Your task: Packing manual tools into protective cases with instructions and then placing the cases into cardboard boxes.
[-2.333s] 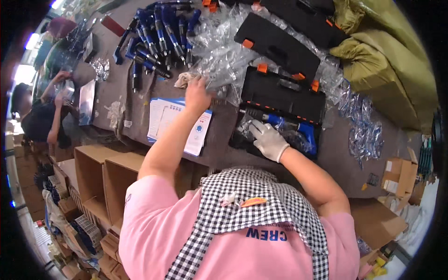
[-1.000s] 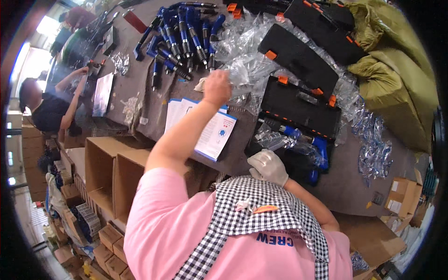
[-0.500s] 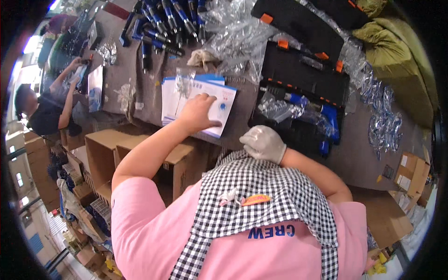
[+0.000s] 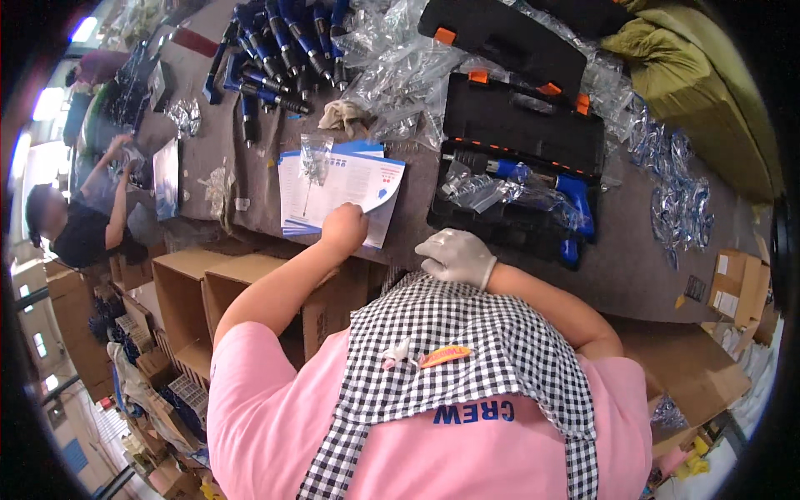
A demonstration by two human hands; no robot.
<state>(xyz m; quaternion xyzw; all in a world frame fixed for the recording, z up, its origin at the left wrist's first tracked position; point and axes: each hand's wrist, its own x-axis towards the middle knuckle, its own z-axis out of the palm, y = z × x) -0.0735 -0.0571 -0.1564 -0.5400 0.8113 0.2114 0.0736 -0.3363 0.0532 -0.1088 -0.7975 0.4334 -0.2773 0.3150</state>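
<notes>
My left hand (image 4: 345, 228), bare, has its fingers closed on the near edge of a printed leaflet (image 4: 313, 198) at the top of a small stack. The leaflet's right side curls up, showing a blue edge. A small clear plastic bag (image 4: 316, 158) lies on the leaflet's far part. My right hand (image 4: 458, 257), in a pale grey glove, rests at the table's near edge with curled fingers and nothing visible in it. Beyond it lies an open black tool case (image 4: 523, 125) holding a blue and black power tool (image 4: 572, 200) and clear bagged parts.
Several blue and black power tools (image 4: 279, 50) are heaped at the far left. Clear plastic bags (image 4: 392, 58) and a crumpled cloth glove (image 4: 343, 117) lie nearby. Silvery bagged parts (image 4: 679, 200) cover the right side. Cardboard boxes (image 4: 204, 275) stand below left; a co-worker (image 4: 92, 225) works at far left.
My left hand has drawn nearer to me, its spread fingers now closed on the leaflet, whose right side has bent upward. My gloved right hand stays curled at the table edge.
</notes>
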